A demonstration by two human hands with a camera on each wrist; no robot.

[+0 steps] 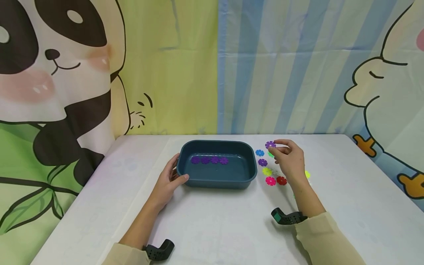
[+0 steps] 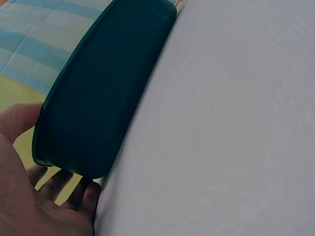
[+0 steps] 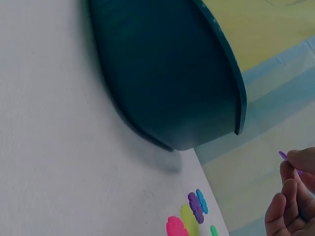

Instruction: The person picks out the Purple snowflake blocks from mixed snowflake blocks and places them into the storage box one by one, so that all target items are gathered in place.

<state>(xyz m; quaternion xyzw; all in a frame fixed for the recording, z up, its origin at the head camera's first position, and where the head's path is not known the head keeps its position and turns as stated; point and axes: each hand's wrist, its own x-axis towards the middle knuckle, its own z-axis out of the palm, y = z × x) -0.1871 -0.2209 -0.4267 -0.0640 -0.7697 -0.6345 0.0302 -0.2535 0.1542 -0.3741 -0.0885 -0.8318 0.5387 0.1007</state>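
A dark blue-green plastic basin [image 1: 212,183] sits on the white table. My left hand [image 1: 168,183] grips its left end, and in the left wrist view the thumb [image 2: 22,120] lies against the rim with the fingers round the end wall. Several purple flower-shaped plastic discs [image 1: 214,159] lie in a row inside the basin. Right of the basin, my right hand [image 1: 291,160] pinches another purple flower-shaped disc [image 1: 269,144] between thumb and fingertips, above the table. The right wrist view shows this held disc [image 3: 282,155] nearly edge-on.
Loose flower-shaped discs lie right of the basin: blue [image 1: 260,152], purple [image 1: 262,162], yellow [image 1: 267,171], pink [image 1: 270,180] and red [image 1: 281,180]. Others are partly hidden by the right hand and arm. Printed curtains [image 1: 265,73] hang behind the table [image 1: 212,228].
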